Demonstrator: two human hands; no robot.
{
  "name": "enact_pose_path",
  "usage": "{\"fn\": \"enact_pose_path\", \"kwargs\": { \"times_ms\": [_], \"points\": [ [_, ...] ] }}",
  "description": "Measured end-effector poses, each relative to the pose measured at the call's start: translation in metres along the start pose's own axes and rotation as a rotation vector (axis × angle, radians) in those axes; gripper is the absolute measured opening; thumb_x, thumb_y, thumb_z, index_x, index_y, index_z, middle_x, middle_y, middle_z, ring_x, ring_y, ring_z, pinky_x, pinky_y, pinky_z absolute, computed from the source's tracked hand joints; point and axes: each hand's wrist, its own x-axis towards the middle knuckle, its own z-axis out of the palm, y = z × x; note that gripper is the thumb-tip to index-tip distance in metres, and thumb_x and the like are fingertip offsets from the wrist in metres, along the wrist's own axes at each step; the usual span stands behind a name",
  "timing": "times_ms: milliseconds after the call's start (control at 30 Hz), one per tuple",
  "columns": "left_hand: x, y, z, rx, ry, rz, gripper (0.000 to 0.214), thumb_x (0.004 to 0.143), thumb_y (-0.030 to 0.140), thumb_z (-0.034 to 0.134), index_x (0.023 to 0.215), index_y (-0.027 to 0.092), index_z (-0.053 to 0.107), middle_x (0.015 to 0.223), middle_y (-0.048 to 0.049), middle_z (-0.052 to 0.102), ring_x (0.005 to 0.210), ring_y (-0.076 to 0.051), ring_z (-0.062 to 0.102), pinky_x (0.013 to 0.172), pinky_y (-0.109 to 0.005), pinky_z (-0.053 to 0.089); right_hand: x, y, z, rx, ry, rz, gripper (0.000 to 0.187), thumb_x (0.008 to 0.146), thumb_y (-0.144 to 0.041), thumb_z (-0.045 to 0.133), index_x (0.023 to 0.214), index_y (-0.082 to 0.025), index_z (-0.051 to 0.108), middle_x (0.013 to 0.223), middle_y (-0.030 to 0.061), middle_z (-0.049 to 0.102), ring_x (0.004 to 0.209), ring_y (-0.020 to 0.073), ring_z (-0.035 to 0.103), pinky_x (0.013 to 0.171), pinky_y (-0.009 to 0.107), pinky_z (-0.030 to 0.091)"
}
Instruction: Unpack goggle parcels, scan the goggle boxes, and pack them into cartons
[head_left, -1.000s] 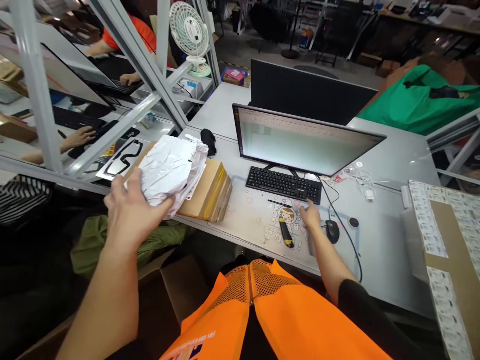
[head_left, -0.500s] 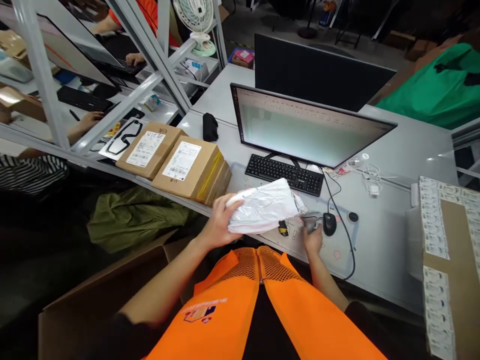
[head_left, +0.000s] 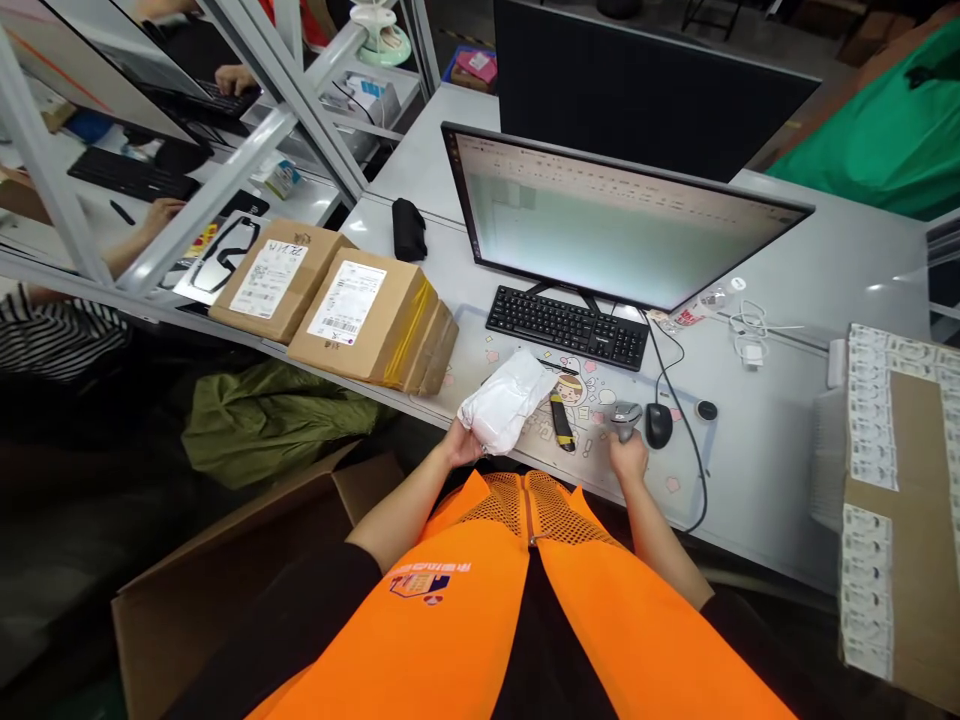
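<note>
White parcel, crinkled wrap, over the near edge of the worktop, about mid-length. Left hand grips its near left end; can't tell if the parcel's underside touches the mat. Right hand is wrapped around the handle of a grey scanner, also by the near edge, head facing away from the body. Between parcel and scanner: black-and-yellow utility knife flat on the printed mat, dark pen lying beyond it, close to the parcel's far end. Black mouse just right of scanner, small round black item right of that. Black keyboard behind, lit monitor behind keyboard, screen toward the person. Two labelled cardboard boxes, one beside the other, along the near edge toward the left corner; black case behind them. White cable right of monitor. Below the near edge, left: olive sack, open carton. Past the left edge, beyond the metal frame, co-worker's hand at a laptop.
</note>
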Motion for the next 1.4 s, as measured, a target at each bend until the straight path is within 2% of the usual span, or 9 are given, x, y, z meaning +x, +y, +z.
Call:
{"fn": "enact_pose_path", "kwargs": {
  "times_ms": [67, 233, 367, 500, 633, 800, 1000, 1233, 1400],
  "points": [
    [-0.003, 0.006, -0.004, 0.274, 0.030, 0.185, 0.079, 0.081, 0.074, 0.065, 0.134, 0.015, 0.069, 0.128, -0.0176, 0.073, 0.126, -0.039, 0.063, 0.106, -0.048, 0.053, 0.001, 0.002, -0.009, 0.056, -0.006, 0.014, 0.045, 0.092, -0.047, 0.056, 0.117, -0.015, 0.075, 0.101, 0.0182, 0.078, 0.100, 0.0353, 0.073, 0.089, 0.043, 0.056],
    [-0.021, 0.013, -0.017, 1.449, 0.157, 0.849, 0.078, 0.074, 0.037, 0.090, 0.147, 0.023, 0.067, 0.159, -0.0181, 0.049, 0.147, -0.043, 0.043, 0.127, -0.058, 0.036, 0.004, 0.000, -0.038, 0.194, 0.013, -0.025, 0.040, 0.084, -0.054, 0.061, 0.094, -0.017, 0.073, 0.076, 0.0097, 0.071, 0.081, 0.0296, 0.068, 0.076, 0.038, 0.053],
    [-0.028, 0.001, -0.028, 1.896, 0.087, 1.025, 0.067, 0.088, 0.019, 0.078, 0.153, 0.029, 0.065, 0.162, -0.0168, 0.051, 0.148, -0.041, 0.043, 0.121, -0.055, 0.043, -0.006, -0.021, -0.065, 0.346, -0.145, -0.062, 0.035, 0.081, -0.058, 0.066, 0.082, -0.023, 0.062, 0.058, 0.0002, 0.060, 0.058, 0.0212, 0.058, 0.059, 0.032, 0.048],
    [-0.025, -0.003, -0.036, 2.000, 0.021, 1.111, 0.063, 0.097, 0.017, 0.065, 0.158, 0.033, 0.060, 0.163, -0.0122, 0.055, 0.151, -0.037, 0.043, 0.120, -0.050, 0.042, -0.030, -0.058, -0.099, 0.550, -0.502, -0.170, 0.035, 0.081, -0.054, 0.071, 0.088, -0.022, 0.061, 0.061, -0.0038, 0.056, 0.050, 0.0142, 0.050, 0.049, 0.027, 0.041],
    [-0.023, 0.000, -0.038, 2.040, -0.054, 1.176, 0.064, 0.100, 0.012, 0.056, 0.161, 0.033, 0.057, 0.165, -0.0093, 0.055, 0.154, -0.033, 0.043, 0.123, -0.047, 0.040, -0.041, -0.094, -0.136, 0.529, -0.784, -0.298, 0.035, 0.086, -0.052, 0.074, 0.095, -0.020, 0.063, 0.065, -0.0045, 0.057, 0.050, 0.0113, 0.049, 0.049, 0.025, 0.042],
    [-0.022, -0.006, -0.041, 2.035, -0.030, 1.218, 0.070, 0.098, 0.005, 0.052, 0.162, 0.032, 0.055, 0.167, -0.0089, 0.054, 0.158, -0.032, 0.040, 0.124, -0.046, 0.038, -0.009, -0.130, -0.167, 0.361, -0.929, -0.384, 0.039, 0.088, -0.051, 0.079, 0.106, -0.018, 0.067, 0.067, -0.0038, 0.061, 0.049, 0.0100, 0.050, 0.049, 0.024, 0.042],
    [-0.014, -0.013, -0.047, 2.013, -0.024, 1.201, 0.067, 0.099, 0.007, 0.053, 0.161, 0.033, 0.058, 0.165, -0.0088, 0.056, 0.156, -0.032, 0.043, 0.123, -0.047, 0.040, 0.032, -0.160, -0.167, 0.120, -1.064, -0.488, 0.051, 0.093, -0.048, 0.073, 0.134, -0.018, 0.073, 0.059, -0.0051, 0.058, 0.046, 0.0123, 0.052, 0.053, 0.025, 0.047],
    [-0.023, -0.008, -0.045, 1.992, -0.028, 1.226, 0.065, 0.099, 0.010, 0.056, 0.160, 0.032, 0.058, 0.166, -0.0095, 0.054, 0.158, -0.034, 0.040, 0.125, -0.049, 0.040, 0.028, -0.167, -0.155, 0.024, -0.958, -0.493, 0.034, 0.095, -0.046, 0.072, 0.114, -0.018, 0.073, 0.060, -0.0022, 0.061, 0.044, 0.0145, 0.052, 0.051, 0.027, 0.049],
    [-0.029, -0.004, -0.045, 1.910, 0.064, 1.127, 0.073, 0.088, 0.016, 0.074, 0.158, 0.029, 0.059, 0.171, -0.0152, 0.044, 0.154, -0.041, 0.040, 0.123, -0.058, 0.043, 0.024, -0.139, -0.124, 0.001, -0.555, -0.413, 0.033, 0.102, -0.049, 0.062, 0.112, -0.017, 0.066, 0.077, 0.0035, 0.071, 0.055, 0.0161, 0.062, 0.055, 0.026, 0.049]
  ]
}}
